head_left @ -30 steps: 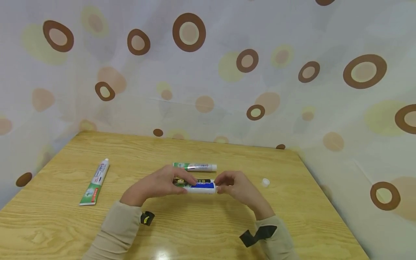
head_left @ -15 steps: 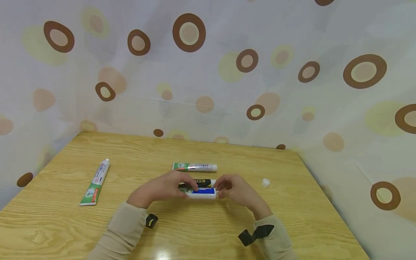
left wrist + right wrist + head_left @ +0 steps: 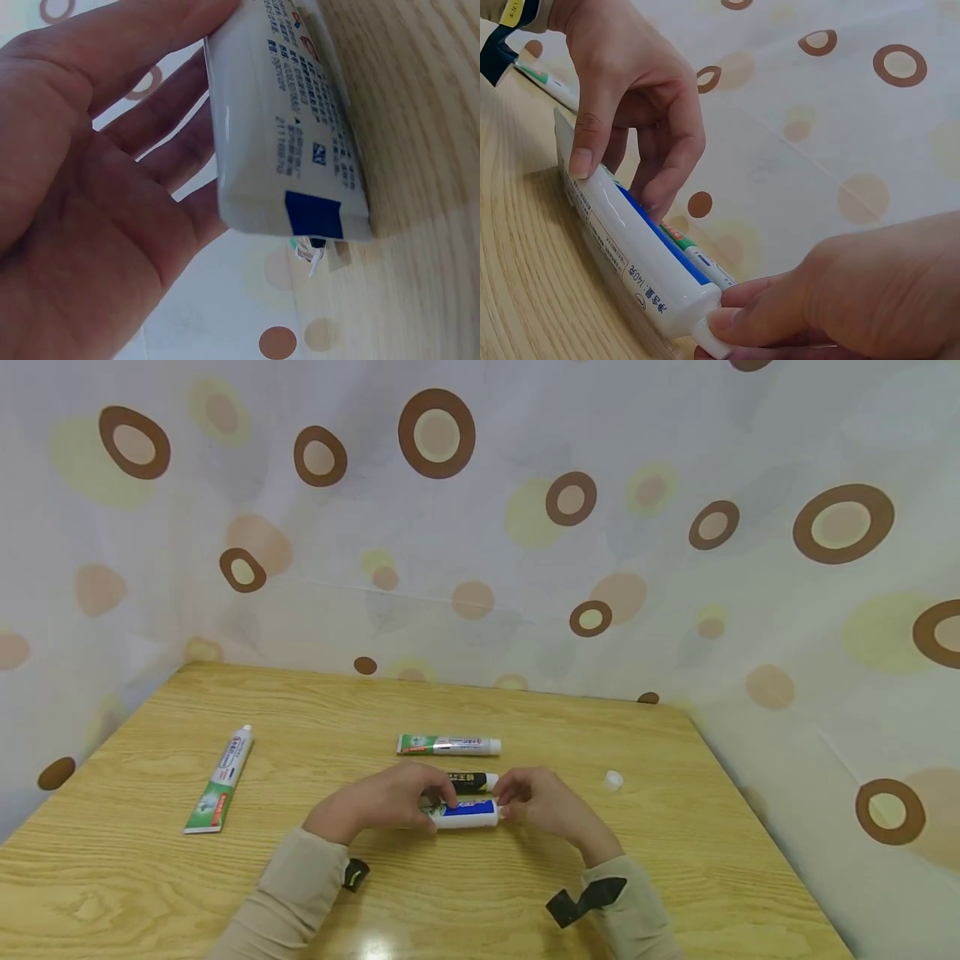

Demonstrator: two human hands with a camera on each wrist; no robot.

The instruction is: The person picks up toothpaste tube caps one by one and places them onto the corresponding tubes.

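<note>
A white toothpaste tube with a blue panel (image 3: 467, 817) lies sideways between both hands, close above or on the table. My left hand (image 3: 378, 802) holds its body toward the flat end, thumb on the near side and fingers on the far side. At the other end, my right hand (image 3: 553, 808) pinches the narrow white tip (image 3: 714, 337) between thumb and fingers. The tube's flat sealed end (image 3: 300, 214) shows in the left wrist view. Just behind lies a black toothpaste tube (image 3: 472, 782) with a white cap end, partly hidden by my left hand.
A green and silver toothpaste tube (image 3: 450, 746) lies farther back, and a similar tube (image 3: 219, 783) lies slanted at the left. A small white cap (image 3: 613, 781) sits right of my right hand. Behind the wooden table (image 3: 675, 877) hangs a circle-patterned sheet (image 3: 480, 543).
Both hands have moved slightly toward the near edge with the blue and white tube. More of the black tube behind it shows now. The other tubes and loose cap have stayed put.
</note>
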